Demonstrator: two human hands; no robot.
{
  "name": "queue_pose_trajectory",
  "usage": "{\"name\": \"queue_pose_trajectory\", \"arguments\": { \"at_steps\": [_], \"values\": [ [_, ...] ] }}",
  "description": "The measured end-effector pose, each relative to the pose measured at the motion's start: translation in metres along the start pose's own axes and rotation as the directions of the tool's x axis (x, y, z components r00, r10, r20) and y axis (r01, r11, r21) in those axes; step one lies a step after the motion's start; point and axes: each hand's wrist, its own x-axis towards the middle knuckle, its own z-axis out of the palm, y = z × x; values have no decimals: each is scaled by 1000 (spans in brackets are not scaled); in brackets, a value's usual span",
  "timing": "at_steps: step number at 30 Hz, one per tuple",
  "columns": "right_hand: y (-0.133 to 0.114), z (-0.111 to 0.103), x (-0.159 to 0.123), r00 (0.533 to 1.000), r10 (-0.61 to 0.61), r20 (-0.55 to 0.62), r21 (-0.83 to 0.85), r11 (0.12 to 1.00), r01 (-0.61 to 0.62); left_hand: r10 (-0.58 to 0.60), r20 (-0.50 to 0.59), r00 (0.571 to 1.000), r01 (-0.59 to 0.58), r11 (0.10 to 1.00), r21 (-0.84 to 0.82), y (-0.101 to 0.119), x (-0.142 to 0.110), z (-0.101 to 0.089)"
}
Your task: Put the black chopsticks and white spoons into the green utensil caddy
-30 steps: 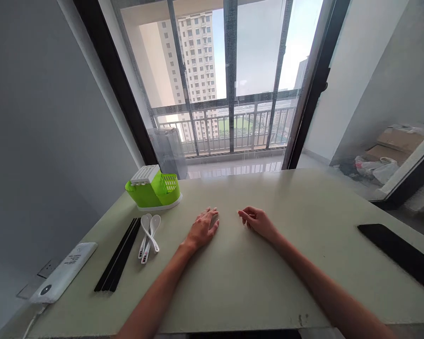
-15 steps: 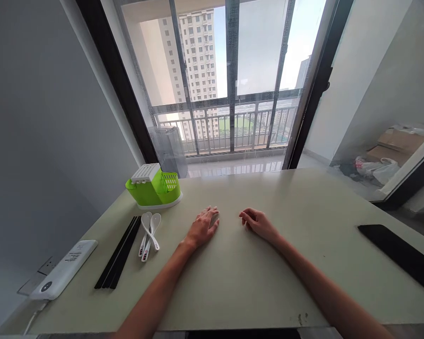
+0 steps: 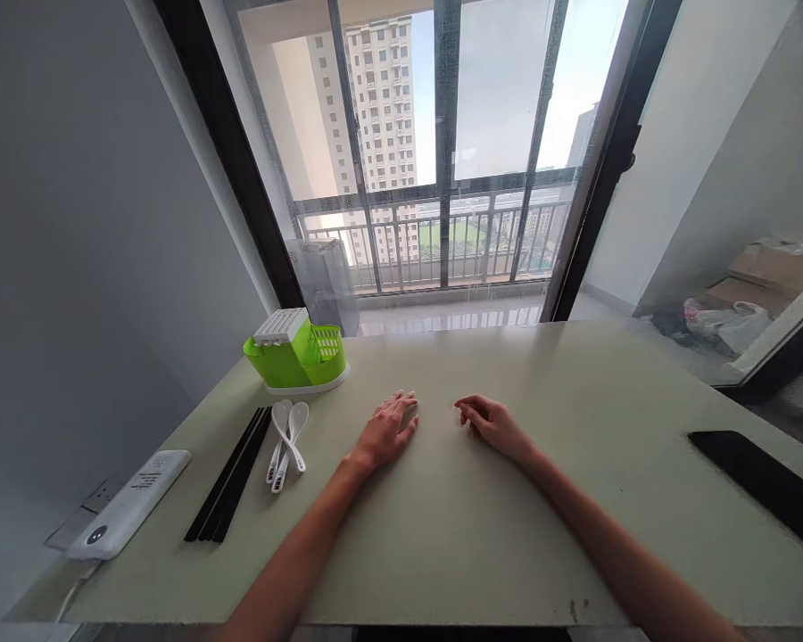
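My left hand (image 3: pixel 389 430) lies palm down on the pale green table (image 3: pixel 442 535), its fingers stretched forward and holding nothing. Across a short gap, my right hand (image 3: pixel 492 422) rests on its side, fingers loosely bent and a little apart, with nothing visible in them. Left of my left hand, two white spoons (image 3: pixel 287 443) lie crossed, bowls facing away from me. Several black chopsticks (image 3: pixel 231 477) lie side by side beyond them to the left. Behind the spoons stands a green cutlery caddy (image 3: pixel 287 366) with a white slotted top and a basket side.
A white power strip (image 3: pixel 134 504) with a cable lies at the table's left edge by the wall. At the right edge is a flat black object (image 3: pixel 763 481). Behind the table is a glass sliding door; cardboard boxes (image 3: pixel 773 276) and plastic bags sit beyond the glass at right.
The view has shifted slightly, so things appear a little farther right. The fingers of my right hand have loosened slightly. My left hand stays in place on the table.
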Motion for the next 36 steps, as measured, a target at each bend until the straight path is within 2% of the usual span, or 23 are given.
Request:
{"name": "queue_pose_trajectory", "arguments": {
  "at_steps": [7,9,11,13,15,16,17,18,20,21,23,28,32,36],
  "values": [
    [-9,1,-2,999,15,30,29,999,-16,13,29,1000,-13,1000,25,4,0,-5],
    [-18,1,-6,997,18,71,58,998,-22,83,78,993,-85,996,28,10,-7,-16],
    [-29,2,-12,992,21,126,97,995,-33,176,127,976,-181,983,34,18,-22,-36],
    [-40,5,-18,983,22,181,137,989,-48,188,90,978,-195,978,79,27,-46,-61],
    [-52,9,-25,972,21,235,185,980,-66,72,-84,994,-61,991,122,35,-78,-87],
    [-58,11,-28,966,16,259,218,973,-75,-11,-189,982,34,993,117,37,-95,-100],
    [-64,12,-31,960,7,278,254,964,-81,-106,-311,945,142,985,96,38,-113,-111],
    [-69,13,-35,956,-6,293,291,953,-83,-203,-431,879,260,962,79,38,-131,-121],
    [-81,14,-42,948,-37,315,345,935,-78,-318,-618,719,462,883,84,31,-162,-137],
    [-88,13,-46,945,-52,322,358,931,-70,-333,-644,688,520,846,118,25,-175,-142],
    [-101,12,-54,939,-76,336,371,927,-58,-340,-668,662,592,784,187,9,-196,-147],
    [-132,8,-72,928,-127,351,409,912,-30,-438,-615,656,697,665,270,-28,-219,-136],
    [-145,5,-88,926,-117,360,396,918,-38,-519,-576,631,751,596,285,-37,-228,-121],
    [-147,4,-104,937,-97,335,415,908,-55,-591,-551,589,797,538,275,-44,-235,-118]
  ]
}}
